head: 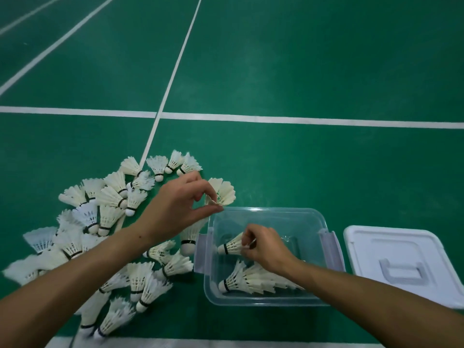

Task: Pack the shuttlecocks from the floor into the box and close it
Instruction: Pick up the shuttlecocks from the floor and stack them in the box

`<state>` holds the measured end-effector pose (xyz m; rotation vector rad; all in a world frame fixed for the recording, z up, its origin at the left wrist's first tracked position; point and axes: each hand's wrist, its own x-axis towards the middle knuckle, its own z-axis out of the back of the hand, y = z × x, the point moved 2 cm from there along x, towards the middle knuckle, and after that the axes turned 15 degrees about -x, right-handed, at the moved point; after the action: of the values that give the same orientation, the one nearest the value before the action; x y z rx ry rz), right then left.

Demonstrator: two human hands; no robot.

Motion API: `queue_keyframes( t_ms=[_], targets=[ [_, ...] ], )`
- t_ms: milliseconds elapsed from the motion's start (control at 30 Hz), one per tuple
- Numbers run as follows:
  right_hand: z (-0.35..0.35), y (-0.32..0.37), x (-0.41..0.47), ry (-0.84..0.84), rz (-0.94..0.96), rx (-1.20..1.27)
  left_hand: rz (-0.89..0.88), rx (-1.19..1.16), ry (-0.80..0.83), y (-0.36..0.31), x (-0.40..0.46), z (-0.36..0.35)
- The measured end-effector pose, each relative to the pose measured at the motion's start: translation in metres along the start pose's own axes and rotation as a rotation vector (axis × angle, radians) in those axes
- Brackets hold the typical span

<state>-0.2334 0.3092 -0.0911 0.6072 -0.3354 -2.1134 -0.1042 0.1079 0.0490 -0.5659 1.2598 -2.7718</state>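
Note:
A clear plastic box stands open on the green floor, with a row of nested white shuttlecocks lying along its near side. My right hand is inside the box and pinches the feathers of one shuttlecock, cork pointing left. My left hand hovers at the box's far-left corner and pinches another shuttlecock between thumb and fingers. A large pile of loose shuttlecocks spreads over the floor left of the box.
The box's white lid with a grey handle lies flat on the floor to the right of the box. Grey latches hang on both sides of the box. White court lines cross the floor beyond, and a white strip runs along the near edge.

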Motion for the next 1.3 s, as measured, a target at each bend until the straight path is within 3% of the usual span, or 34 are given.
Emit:
queue_keyframes(
  t_ms=[267, 400, 500, 600, 833, 1100, 1300],
  targets=[
    [0.029, 0.001, -0.025, 0.092, -0.005, 0.142, 0.022, -0.006, 0.071, -0.003, -0.01, 0.0],
    [0.083, 0.011, -0.057, -0.122, -0.013, 0.224, 0.007, -0.011, 0.093, -0.007, -0.006, 0.001],
    [0.115, 0.03, -0.073, -0.301, 0.171, 0.137, -0.022, -0.021, 0.163, -0.014, 0.0, -0.007],
    [0.116, 0.04, -0.072, -0.381, 0.337, -0.091, -0.057, -0.049, 0.228, -0.022, 0.009, -0.02],
    [0.102, 0.029, -0.07, -0.552, 0.366, -0.114, -0.064, -0.131, 0.268, -0.031, 0.019, -0.039],
    [0.091, -0.016, -0.086, -0.569, 0.109, -0.239, 0.105, -0.253, 0.119, -0.024, 0.013, -0.023],
    [0.052, -0.023, -0.076, -0.434, -0.097, -0.261, 0.114, -0.237, 0.1, -0.023, 0.002, -0.017]
  ],
)
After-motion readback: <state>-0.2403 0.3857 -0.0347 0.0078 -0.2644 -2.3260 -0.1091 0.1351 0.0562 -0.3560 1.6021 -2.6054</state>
